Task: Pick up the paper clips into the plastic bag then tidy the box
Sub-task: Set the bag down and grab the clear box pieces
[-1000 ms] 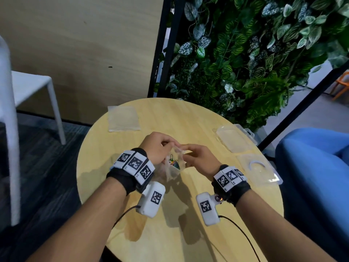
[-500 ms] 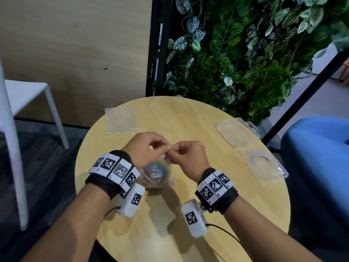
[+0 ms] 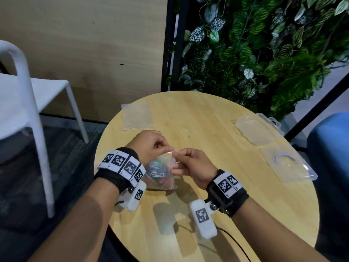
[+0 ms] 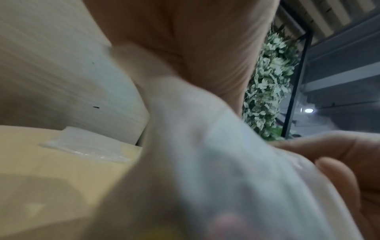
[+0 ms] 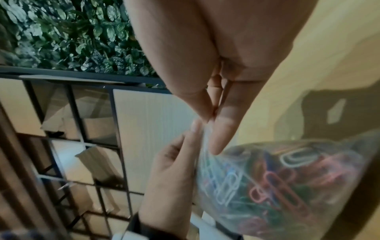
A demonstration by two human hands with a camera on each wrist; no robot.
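A clear plastic bag (image 3: 160,174) full of coloured paper clips (image 5: 273,178) rests on the round wooden table (image 3: 198,120) between my hands. My left hand (image 3: 168,149) pinches the bag's top edge with thumb and forefinger. My right hand (image 3: 177,153) pinches the same edge just to the right, its fingertips (image 5: 218,129) pressed flat on the plastic. In the left wrist view the bag (image 4: 226,162) is a close blur. The clear plastic box (image 3: 257,129) lies open at the table's right, and its other half (image 3: 287,165) holds a white curved piece.
A flat stack of clear bags (image 3: 137,116) lies at the table's far left. A white chair (image 3: 32,103) stands to the left. A plant wall (image 3: 264,44) rises behind the table, and a blue seat (image 3: 332,157) is at the right.
The bag's mouth, held open between my hands a second ago, is now pinched flat along its top edge. The bag sits lower, on the table.
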